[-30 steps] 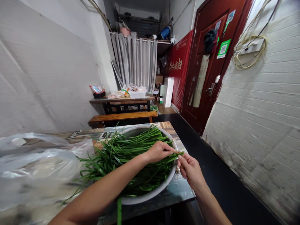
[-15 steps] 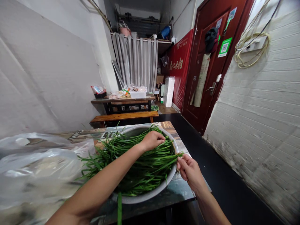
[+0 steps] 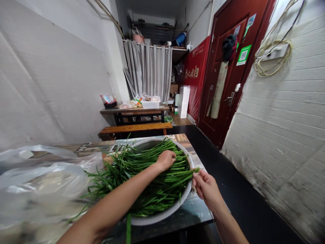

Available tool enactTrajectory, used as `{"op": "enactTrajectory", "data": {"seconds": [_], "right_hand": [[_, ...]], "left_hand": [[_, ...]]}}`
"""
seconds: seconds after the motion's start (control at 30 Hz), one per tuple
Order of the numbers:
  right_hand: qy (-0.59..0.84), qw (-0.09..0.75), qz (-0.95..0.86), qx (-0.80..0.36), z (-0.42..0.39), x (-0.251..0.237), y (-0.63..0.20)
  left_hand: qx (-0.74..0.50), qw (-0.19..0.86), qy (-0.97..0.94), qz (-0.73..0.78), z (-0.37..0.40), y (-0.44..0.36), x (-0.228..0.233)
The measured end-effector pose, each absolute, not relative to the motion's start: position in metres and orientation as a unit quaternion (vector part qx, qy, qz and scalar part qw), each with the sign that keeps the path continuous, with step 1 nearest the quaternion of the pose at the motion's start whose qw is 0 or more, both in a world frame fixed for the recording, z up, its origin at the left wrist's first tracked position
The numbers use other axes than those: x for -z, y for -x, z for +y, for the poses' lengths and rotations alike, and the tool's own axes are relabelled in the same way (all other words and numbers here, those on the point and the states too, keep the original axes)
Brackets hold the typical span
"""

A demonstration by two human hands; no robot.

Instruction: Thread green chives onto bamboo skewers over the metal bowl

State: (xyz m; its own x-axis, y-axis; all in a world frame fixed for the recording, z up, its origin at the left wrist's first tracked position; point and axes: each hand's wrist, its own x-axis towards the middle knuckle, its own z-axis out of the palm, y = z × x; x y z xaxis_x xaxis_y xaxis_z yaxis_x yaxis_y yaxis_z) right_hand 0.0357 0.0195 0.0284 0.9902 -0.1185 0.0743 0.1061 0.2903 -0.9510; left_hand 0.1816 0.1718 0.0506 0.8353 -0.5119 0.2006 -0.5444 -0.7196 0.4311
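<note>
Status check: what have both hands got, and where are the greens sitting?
Left hand closed on the chives in the metal basin. Right hand pinching stalk ends at the rim. Plastic bag lies left of the basin, apart from both hands.

walls: white brick (image 3: 284,112) | door: red (image 3: 228,67) | curtain: grey (image 3: 149,71) | bench: wooden (image 3: 134,128)

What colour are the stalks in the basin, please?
The stalks are green throughout, seen in the head view, heaped in the grey basin.
</note>
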Motion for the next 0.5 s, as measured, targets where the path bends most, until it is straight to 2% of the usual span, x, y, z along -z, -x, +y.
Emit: {"op": "enactTrajectory", "data": {"seconds": [0.1,0.27,0.37,0.5], "right_hand": [[0.590,0.805,0.006,0.067,0.019,-0.028,-0.036],[0.584,0.810,0.002,0.061,0.020,-0.027,-0.038],[0.587,0.808,-0.003,0.058,0.022,-0.028,-0.039],[0.595,0.802,-0.010,0.056,0.023,-0.031,-0.041]], "left_hand": [[-0.007,0.341,-0.906,-0.251,0.175,-0.180,-0.056],[0.154,0.532,-0.812,-0.184,0.177,-0.161,-0.072],[0.195,0.575,-0.775,-0.175,0.174,-0.149,-0.080],[0.176,0.598,-0.758,-0.193,0.169,-0.143,-0.083]]}}
